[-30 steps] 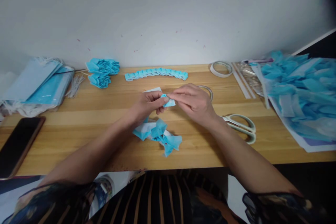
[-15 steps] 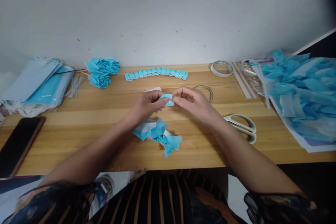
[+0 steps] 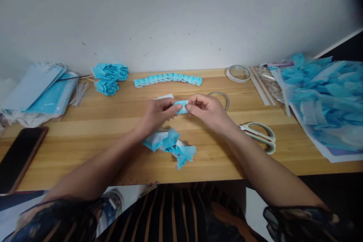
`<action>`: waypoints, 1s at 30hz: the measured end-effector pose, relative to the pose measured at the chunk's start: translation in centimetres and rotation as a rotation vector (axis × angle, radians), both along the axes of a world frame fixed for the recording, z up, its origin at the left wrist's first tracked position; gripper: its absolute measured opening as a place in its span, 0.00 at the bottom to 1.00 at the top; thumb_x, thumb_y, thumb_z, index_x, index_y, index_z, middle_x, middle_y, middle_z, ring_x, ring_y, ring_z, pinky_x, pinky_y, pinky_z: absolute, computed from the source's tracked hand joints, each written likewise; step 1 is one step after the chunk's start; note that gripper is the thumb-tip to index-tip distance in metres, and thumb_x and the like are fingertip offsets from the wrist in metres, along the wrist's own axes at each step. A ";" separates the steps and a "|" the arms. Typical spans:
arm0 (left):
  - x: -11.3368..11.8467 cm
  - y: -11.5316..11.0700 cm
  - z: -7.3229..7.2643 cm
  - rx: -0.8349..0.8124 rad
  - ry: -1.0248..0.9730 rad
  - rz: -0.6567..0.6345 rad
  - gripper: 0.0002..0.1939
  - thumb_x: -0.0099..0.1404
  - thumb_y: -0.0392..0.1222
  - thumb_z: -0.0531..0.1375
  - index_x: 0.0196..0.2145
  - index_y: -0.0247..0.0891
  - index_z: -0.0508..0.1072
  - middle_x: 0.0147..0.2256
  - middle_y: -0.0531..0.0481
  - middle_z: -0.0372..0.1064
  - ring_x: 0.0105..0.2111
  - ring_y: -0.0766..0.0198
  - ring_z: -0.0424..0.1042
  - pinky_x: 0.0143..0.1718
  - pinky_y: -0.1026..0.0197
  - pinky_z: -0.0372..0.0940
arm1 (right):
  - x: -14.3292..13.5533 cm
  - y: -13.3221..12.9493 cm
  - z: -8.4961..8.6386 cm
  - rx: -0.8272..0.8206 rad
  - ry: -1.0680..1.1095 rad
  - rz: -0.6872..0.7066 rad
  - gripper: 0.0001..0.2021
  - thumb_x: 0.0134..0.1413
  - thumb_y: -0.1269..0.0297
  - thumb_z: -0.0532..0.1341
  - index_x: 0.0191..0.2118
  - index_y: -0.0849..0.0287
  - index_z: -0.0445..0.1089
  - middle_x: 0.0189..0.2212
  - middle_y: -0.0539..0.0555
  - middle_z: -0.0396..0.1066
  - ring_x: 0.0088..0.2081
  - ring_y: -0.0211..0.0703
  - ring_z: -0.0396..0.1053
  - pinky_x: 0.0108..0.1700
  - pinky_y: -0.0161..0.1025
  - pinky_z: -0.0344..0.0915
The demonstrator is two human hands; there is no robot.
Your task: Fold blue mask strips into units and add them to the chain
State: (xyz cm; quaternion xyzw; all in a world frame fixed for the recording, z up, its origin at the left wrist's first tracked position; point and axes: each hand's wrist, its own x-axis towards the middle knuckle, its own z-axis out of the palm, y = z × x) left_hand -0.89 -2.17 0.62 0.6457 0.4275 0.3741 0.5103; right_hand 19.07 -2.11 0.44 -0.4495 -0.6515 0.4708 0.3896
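Pinching left hand (image 3: 158,113): closed narrow on the left end of the small blue piece (image 3: 183,109), with thumb on top
Right hand (image 3: 211,111): nipped on the right end between thumb and finger
Small blue piece: held between facing fingertips, apparent long axis side to side, parallel to the front edge of the surface (image 3: 99,117); equally near both hands
Crumpled blue bundle (image 3: 171,143): nearer the front edge than either hand

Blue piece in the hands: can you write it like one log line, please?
left hand: pinching blue piece | right hand: pinching same blue piece | scissors: lying on table
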 end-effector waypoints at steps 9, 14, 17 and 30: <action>0.2 0.2 0.2 -0.004 -0.013 0.016 0.18 0.60 0.55 0.66 0.30 0.36 0.75 0.22 0.56 0.61 0.23 0.71 0.57 0.25 0.66 0.55 | -0.1 0.0 -0.1 0.012 0.002 -0.029 0.08 0.52 0.59 0.64 0.30 0.58 0.70 0.23 0.47 0.67 0.26 0.35 0.60 0.29 0.35 0.56; 0.3 0.1 0.1 -0.003 0.018 0.026 0.12 0.59 0.49 0.63 0.27 0.36 0.73 0.22 0.56 0.60 0.23 0.70 0.56 0.25 0.65 0.51 | -0.5 0.0 -0.7 0.010 0.024 -0.015 0.08 0.52 0.59 0.65 0.31 0.58 0.71 0.23 0.46 0.67 0.25 0.34 0.60 0.28 0.35 0.57; 0.1 0.0 0.0 -0.017 -0.005 0.051 0.12 0.58 0.48 0.64 0.26 0.36 0.73 0.21 0.56 0.60 0.23 0.70 0.56 0.25 0.65 0.52 | 0.2 0.3 0.1 0.038 0.015 -0.034 0.09 0.54 0.57 0.65 0.33 0.58 0.75 0.25 0.48 0.70 0.26 0.35 0.63 0.29 0.35 0.60; -0.1 -0.4 0.9 -0.045 -0.021 0.142 0.10 0.58 0.46 0.65 0.25 0.37 0.74 0.22 0.54 0.66 0.23 0.68 0.62 0.27 0.65 0.59 | 12.0 -5.7 1.9 0.217 -0.522 -0.463 0.12 0.59 0.63 0.61 0.44 0.57 0.79 0.34 0.54 0.79 0.31 0.44 0.75 0.33 0.40 0.69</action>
